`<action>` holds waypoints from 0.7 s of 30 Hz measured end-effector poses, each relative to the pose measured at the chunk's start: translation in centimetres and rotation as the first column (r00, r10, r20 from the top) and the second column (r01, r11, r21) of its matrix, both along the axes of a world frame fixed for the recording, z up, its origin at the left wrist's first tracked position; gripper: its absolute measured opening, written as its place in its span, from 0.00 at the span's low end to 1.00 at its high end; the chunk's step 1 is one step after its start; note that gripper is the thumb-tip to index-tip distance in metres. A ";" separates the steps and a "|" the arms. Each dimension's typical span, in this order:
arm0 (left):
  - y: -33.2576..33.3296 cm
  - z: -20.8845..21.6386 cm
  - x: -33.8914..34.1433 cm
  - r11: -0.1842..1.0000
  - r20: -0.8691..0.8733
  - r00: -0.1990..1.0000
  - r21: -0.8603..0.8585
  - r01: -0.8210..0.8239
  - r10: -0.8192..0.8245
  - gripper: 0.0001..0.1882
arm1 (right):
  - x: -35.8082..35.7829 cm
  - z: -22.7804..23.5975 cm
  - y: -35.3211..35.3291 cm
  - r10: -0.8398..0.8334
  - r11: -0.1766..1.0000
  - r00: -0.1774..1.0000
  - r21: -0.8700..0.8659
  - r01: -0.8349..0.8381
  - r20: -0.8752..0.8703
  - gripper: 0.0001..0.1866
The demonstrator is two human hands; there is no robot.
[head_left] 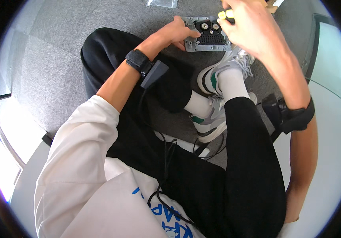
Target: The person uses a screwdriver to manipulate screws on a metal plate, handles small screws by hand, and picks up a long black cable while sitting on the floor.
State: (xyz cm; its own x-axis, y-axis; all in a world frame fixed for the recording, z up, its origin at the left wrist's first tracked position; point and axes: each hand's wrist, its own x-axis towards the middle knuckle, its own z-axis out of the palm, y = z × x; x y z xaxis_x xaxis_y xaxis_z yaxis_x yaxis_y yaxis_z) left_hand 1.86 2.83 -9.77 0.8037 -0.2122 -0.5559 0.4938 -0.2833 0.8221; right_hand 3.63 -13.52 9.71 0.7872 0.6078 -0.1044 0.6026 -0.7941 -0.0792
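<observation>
At the top of the head view, my left hand [175, 31] grips the left side of a grey rectangular metal frame [208, 48], its thumb lying over the edge. Set into the frame is a black panel [212, 38] with rows of small holes and two round silver pieces near its far side. My right hand [251, 31] is closed round a tool with a yellow and black handle [229, 14], above the frame's far right corner. The tool's working end is hidden, so its kind cannot be told.
My crossed legs in black trousers and a grey-white shoe [228, 65] lie just below the frame. A clear plastic bag [161, 3] rests on the grey carpet [55, 75] at the far edge. Black cables [165, 152] run across my lap. Wrist-worn black devices [287, 113] sit on both arms.
</observation>
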 end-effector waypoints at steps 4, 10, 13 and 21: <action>0.1 0.0 0.1 1.000 0.000 1.000 -0.019 0.019 -0.019 0.41 | 1.5 0.3 1.5 0.235 0.972 0.968 0.043 -0.232 -0.090 0.12; 0.0 -0.1 0.1 1.000 -0.005 1.000 -0.007 0.003 -0.003 0.41 | 2.5 2.1 1.3 0.403 0.915 0.908 0.062 -0.398 -0.112 0.09; -0.2 0.4 -0.1 0.999 -0.008 1.000 0.045 -0.013 0.013 0.41 | 2.9 0.8 1.2 0.350 0.934 0.933 -0.047 -0.355 -0.085 0.06; 0.4 -0.7 -0.2 1.000 0.022 1.000 0.007 -0.005 0.005 0.43 | 2.2 1.4 1.8 0.311 0.950 0.949 0.059 -0.307 -0.060 0.04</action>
State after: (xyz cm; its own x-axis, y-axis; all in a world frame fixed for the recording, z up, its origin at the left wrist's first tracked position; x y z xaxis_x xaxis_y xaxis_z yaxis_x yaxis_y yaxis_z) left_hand 1.69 3.20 -10.46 0.8168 -0.2045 -0.5395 0.4770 -0.2867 0.8308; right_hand 5.81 -11.68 11.11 0.5519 0.8259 -0.1151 0.8099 -0.5638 -0.1620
